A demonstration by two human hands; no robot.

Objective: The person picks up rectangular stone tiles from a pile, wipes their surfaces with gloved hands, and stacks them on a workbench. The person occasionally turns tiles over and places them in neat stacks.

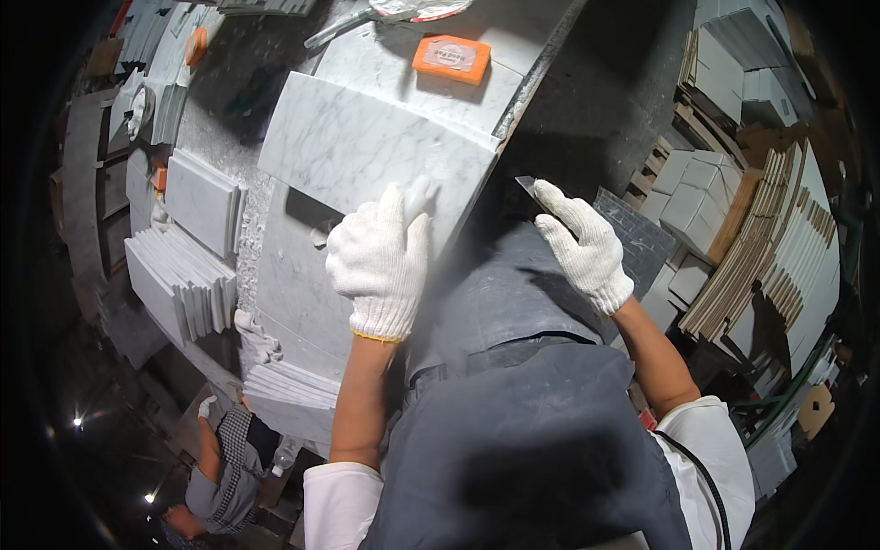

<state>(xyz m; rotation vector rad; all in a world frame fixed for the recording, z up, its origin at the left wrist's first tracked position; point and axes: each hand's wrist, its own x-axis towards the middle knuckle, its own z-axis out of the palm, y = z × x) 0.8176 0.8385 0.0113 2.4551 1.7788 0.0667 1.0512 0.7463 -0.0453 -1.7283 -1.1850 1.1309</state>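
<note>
My left hand (379, 266), in a white knit glove, rests over the near part of a grey-veined white marble tile (367, 147). Its index finger and thumb point forward and apart, the other fingers curl, and nothing shows in its grasp. The tile lies on more marble slabs at the table's right edge. Off that edge, above my lap, my gloved right hand (587, 252) pinches a small flat metal blade (525, 186) between thumb and fingers. Most of the blade's length is hidden by the hand. An orange hand pad (451, 60) lies on the slab beyond the tile.
Stacked marble tiles (179, 284) stand at the left, near a crumpled glove (257, 337). A long-handled tool (339, 27) lies at the far end. Another person (225, 467) works at lower left. Cartons (701, 197) and flattened cardboard (761, 247) fill the right side.
</note>
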